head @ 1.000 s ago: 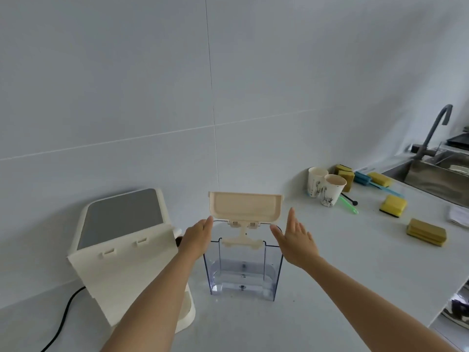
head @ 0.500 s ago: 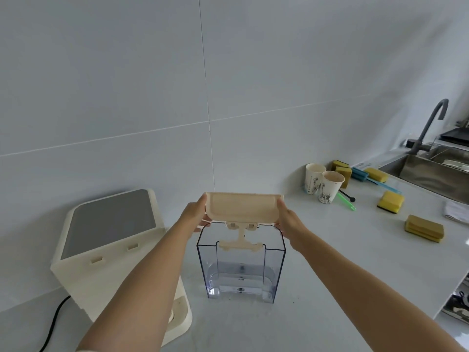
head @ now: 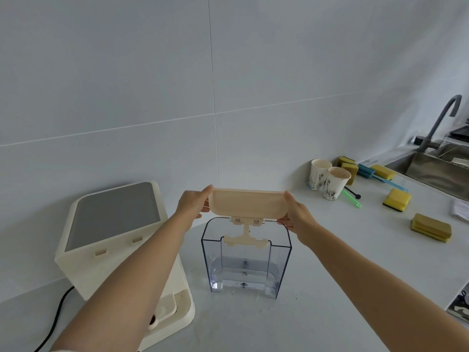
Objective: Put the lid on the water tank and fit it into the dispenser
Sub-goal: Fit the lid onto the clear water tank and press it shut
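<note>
A clear plastic water tank (head: 246,260) stands upright on the white counter, open at the top, with a little water at the bottom. Just above its rim I hold a cream lid (head: 248,203), tilted with its underside toward me and its T-shaped bracket hanging into the tank's mouth. My left hand (head: 194,205) grips the lid's left end and my right hand (head: 295,214) grips its right end. The cream dispenser (head: 111,240) with a grey top panel stands to the left of the tank, partly behind my left forearm.
Two paper cups (head: 327,179) stand at the back right, with several yellow sponges (head: 397,199) and brushes beyond them. A steel sink (head: 441,168) with a grey faucet is at far right. A black cable (head: 57,316) runs from the dispenser. The counter edge is at right.
My right hand closed on the lid's right end, so both hands now hold it. The lid tipped from upright toward flat and sank closer to the tank's rim.
</note>
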{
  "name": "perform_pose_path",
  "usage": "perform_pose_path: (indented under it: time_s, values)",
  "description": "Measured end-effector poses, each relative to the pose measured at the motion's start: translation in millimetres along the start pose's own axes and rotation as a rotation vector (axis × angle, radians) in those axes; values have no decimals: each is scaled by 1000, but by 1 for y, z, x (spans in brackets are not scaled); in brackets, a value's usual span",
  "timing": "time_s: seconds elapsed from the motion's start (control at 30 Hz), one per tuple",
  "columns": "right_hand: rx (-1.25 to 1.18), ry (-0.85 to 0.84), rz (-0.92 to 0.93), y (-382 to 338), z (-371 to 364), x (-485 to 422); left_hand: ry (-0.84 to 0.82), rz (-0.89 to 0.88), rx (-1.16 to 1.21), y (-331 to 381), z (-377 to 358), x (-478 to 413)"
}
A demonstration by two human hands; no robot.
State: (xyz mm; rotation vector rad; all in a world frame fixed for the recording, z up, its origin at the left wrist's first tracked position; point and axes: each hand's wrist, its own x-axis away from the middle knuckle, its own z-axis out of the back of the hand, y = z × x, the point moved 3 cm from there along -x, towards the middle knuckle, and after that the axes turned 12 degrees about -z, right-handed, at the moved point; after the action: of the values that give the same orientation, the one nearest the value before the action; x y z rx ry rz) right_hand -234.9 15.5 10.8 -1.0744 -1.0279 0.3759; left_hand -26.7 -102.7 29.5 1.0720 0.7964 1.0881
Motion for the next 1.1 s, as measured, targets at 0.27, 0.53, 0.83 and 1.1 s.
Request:
perform_pose_path:
  time_s: [0.27,0.53,0.83,1.1]
  values:
    - [45,-5,54,8,4,11,42,-13,106,-4,2,20]
    - [167,-42,144,32,10,25,42,-19,120,-23,3,42]
    - [303,-106,218,61,17,37,-7,-32,172,-47,-2,66]
    - [373,-104,233,69,19,39,-18,-10,211,-58,-5,73]
